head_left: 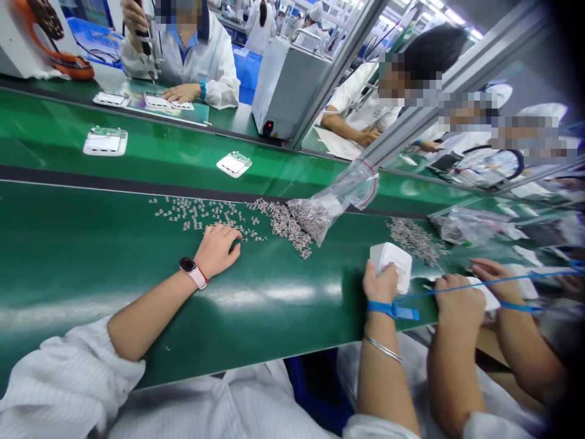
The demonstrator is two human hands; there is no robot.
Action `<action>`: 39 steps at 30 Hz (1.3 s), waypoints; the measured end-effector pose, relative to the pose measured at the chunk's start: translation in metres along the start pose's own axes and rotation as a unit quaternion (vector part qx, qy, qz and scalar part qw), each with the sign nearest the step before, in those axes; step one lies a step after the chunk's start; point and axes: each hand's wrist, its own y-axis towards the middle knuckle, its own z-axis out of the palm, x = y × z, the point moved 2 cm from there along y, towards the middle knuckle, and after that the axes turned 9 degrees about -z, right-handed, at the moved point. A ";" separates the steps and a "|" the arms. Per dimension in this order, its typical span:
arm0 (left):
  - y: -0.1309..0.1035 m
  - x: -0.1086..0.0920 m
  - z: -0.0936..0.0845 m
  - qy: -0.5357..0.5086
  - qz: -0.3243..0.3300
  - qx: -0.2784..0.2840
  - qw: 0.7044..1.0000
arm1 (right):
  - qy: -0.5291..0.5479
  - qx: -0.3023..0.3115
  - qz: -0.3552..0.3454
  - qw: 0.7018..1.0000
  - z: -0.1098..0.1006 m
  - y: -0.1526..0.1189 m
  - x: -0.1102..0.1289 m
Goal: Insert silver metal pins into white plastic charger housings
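My left hand (pixel 218 251), with a watch on its wrist, rests palm down on the green work surface (pixel 274 305). Its fingertips touch the near edge of a scatter of small metal pieces (pixel 196 210); the thumb is spread and nothing shows in the grasp. To the right, my right hand (pixel 380 281), wearing a blue wrist strap and a silver bangle, is closed around a white plastic case (pixel 397 263), held tilted just over the surface. Between the hands, a heaped pile of metal pieces (pixel 287 225) spills from a clear plastic bag (pixel 326 207).
Beyond a dark rail, a green belt carries two white housings with circuit boards (pixel 106 143) (pixel 234 164). At right, a co-worker's hands (pixel 459 292) hold a white part near another metal pile (pixel 415 239) and bag (pixel 470 222). A metal post (pixel 340 67) slants across. People work opposite.
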 end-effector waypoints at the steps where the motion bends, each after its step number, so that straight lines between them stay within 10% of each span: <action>1: -0.001 -0.001 0.000 -0.009 0.007 0.003 1.000 | 0.002 -0.001 0.011 1.000 -0.002 -0.005 -0.001; 6: -0.008 -0.012 -0.002 -0.062 0.064 0.006 0.996 | 0.031 -0.035 0.033 0.998 -0.023 -0.055 0.015; 13: -0.029 -0.048 -0.007 -0.108 0.242 -0.007 0.964 | 0.169 0.069 -0.188 0.965 -0.058 -0.127 0.092; 19: -0.062 -0.068 -0.014 -0.066 0.390 -0.018 0.918 | 0.313 0.197 -0.346 0.863 -0.061 -0.103 0.180; 23: -0.068 -0.059 -0.016 0.014 0.356 0.003 0.934 | 0.301 0.161 -0.394 0.854 -0.023 -0.044 0.214; 29: -0.061 -0.046 -0.020 0.063 0.273 0.034 0.959 | 0.203 0.269 -0.471 0.815 0.041 -0.007 0.241; 35: -0.069 -0.055 -0.018 0.102 0.162 -0.014 0.981 | 0.211 0.275 -0.442 0.827 0.040 -0.013 0.240; 39: -0.073 -0.060 -0.021 0.123 0.143 -0.041 0.981 | 0.410 0.310 -0.261 0.817 0.023 -0.021 0.247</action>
